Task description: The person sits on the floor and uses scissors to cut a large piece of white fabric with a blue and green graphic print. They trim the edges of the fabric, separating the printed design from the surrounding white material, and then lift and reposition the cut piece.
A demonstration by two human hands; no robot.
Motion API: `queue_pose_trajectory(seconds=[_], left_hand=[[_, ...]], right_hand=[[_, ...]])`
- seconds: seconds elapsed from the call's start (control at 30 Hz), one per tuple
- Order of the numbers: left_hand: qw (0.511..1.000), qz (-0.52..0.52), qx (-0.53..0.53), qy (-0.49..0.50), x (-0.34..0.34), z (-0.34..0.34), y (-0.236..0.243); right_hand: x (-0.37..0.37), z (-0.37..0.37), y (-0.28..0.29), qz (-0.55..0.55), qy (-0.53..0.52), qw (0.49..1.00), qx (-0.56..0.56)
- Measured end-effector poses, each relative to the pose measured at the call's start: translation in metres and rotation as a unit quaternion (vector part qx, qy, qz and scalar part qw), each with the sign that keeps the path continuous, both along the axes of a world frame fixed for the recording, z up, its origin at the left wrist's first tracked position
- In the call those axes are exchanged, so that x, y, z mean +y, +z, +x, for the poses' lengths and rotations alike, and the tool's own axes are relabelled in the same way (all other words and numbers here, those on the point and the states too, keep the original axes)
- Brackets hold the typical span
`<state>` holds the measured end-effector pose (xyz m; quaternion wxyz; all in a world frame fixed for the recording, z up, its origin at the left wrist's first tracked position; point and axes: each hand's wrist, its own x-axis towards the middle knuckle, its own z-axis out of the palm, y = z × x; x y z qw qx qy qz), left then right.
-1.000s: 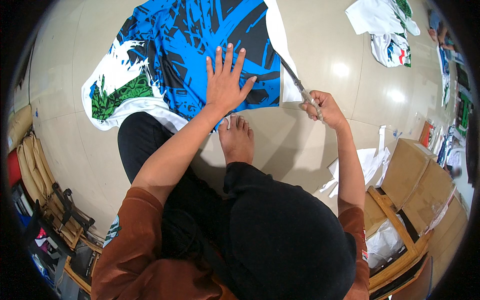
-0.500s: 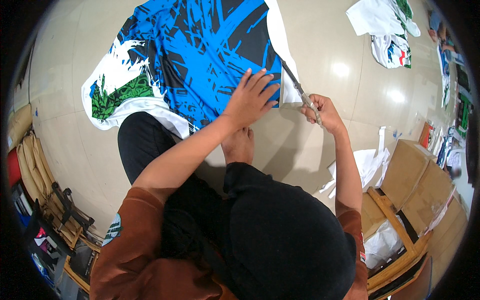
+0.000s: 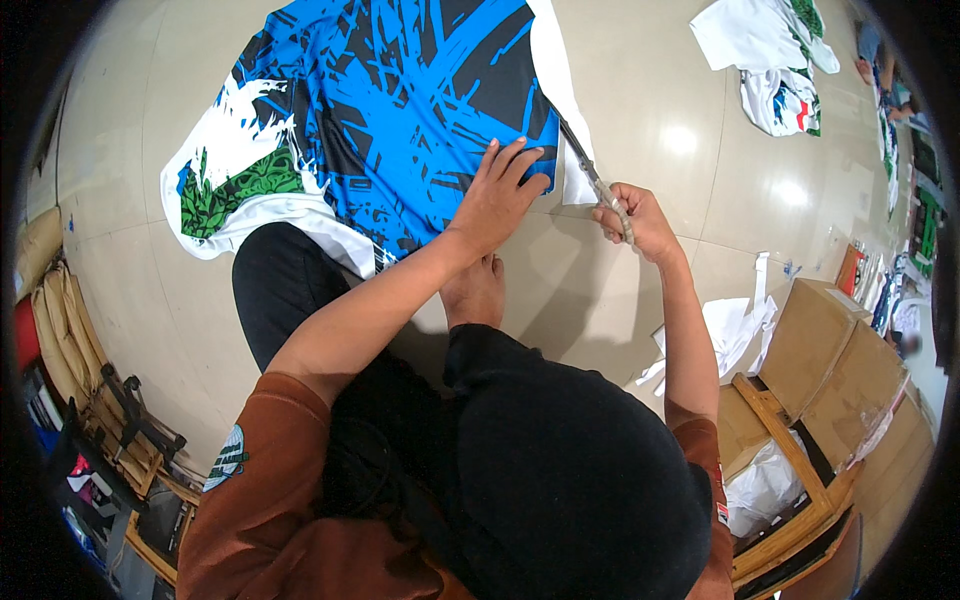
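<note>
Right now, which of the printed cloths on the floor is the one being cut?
The big blue and black cloth in front. The left hand presses it flat and the scissors in the right hand cut its right edge; the others lie far right, untouched.

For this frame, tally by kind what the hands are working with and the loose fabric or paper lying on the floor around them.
Printed blue, black and white fabric sheet under the left hand: 1
Scissors in the right hand: 1
White scrap pile by the cardboard boxes: 1
Other printed fabric pieces at upper right: 1 heap; number of pieces unclear
Total: 4
</note>
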<state>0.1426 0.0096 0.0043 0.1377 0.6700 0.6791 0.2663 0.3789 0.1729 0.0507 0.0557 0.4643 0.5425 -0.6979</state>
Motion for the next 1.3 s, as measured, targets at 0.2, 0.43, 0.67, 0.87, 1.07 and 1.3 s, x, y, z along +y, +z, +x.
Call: queue_pose_trajectory(seconds=[0.2, 0.43, 0.67, 0.87, 1.07, 1.3], left_hand=[[1.0, 0.002, -0.011, 0.002, -0.001, 0.0, -0.002], [1.0, -0.001, -0.022, -0.006, 0.0, -0.002, 0.004], [0.999, 0.007, -0.034, -0.007, -0.002, -0.002, 0.001], [0.999, 0.004, -0.034, -0.014, -0.002, -0.003, 0.001], [0.999, 0.002, -0.034, -0.015, -0.002, -0.003, 0.0], [0.999, 0.0, -0.029, -0.029, -0.002, -0.005, 0.003]], right_hand=[[-0.004, -0.003, 0.005, -0.004, -0.01, 1.0, 0.001], [-0.014, -0.002, 0.003, 0.006, -0.024, 1.0, -0.008], [-0.012, -0.006, 0.008, 0.03, -0.014, 0.999, -0.004], [-0.01, -0.008, 0.007, 0.014, -0.018, 1.0, -0.002], [-0.013, -0.008, 0.008, 0.029, 0.002, 0.999, -0.024], [-0.018, -0.004, 0.008, 0.026, -0.011, 0.999, -0.023]])
